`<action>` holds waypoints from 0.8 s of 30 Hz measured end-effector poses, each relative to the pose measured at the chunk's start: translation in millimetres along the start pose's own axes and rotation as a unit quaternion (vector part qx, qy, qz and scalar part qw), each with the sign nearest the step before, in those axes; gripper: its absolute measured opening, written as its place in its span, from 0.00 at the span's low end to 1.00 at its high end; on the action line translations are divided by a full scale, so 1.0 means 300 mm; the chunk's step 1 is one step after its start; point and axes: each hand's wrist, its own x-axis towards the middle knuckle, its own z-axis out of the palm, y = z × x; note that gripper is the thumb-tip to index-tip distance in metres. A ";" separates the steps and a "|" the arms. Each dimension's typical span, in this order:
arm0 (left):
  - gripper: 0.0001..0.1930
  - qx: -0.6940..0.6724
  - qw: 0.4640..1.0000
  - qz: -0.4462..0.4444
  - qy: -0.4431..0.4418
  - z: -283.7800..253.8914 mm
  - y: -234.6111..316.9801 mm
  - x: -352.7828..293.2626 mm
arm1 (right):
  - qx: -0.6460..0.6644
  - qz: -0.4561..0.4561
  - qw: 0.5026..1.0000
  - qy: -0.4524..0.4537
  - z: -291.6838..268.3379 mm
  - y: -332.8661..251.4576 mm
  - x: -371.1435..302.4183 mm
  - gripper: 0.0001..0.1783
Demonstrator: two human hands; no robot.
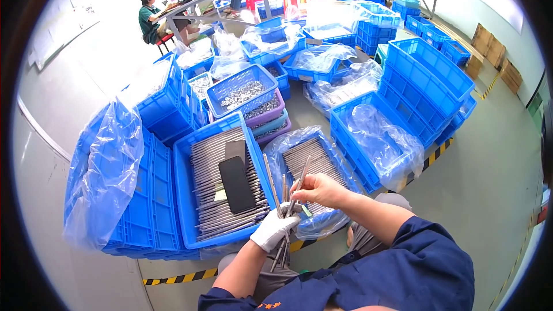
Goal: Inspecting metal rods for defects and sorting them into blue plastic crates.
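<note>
My left hand (273, 230), in a white glove, is closed round a bundle of thin metal rods (269, 174) that stand tilted and poke out above and below the fist. The bare fingers of my right hand (320, 189) pinch one metal rod (302, 176) just above the bundle. Left of my hands, a blue crate (182, 210) holds rows of similar rods (210, 161). On those rods lie a black phone (237, 185) and a small pale paper slip (220, 193). Beyond my right hand, more rods (315, 158) fill a bin lined with see-through plastic (276, 161).
A blue basket (214, 99) of small metal parts tops a stack of coloured baskets ahead. Stacked blue crates stand at left (129, 196) and right (397, 92), some draped with plastic film. Black-and-yellow tape (184, 277) marks the floor. A seated person (151, 18) works far left.
</note>
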 end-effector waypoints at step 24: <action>0.20 -0.169 0.976 0.105 0.087 -0.036 0.041 0.002 | 0.206 0.180 0.952 -0.136 0.039 0.078 0.014 0.12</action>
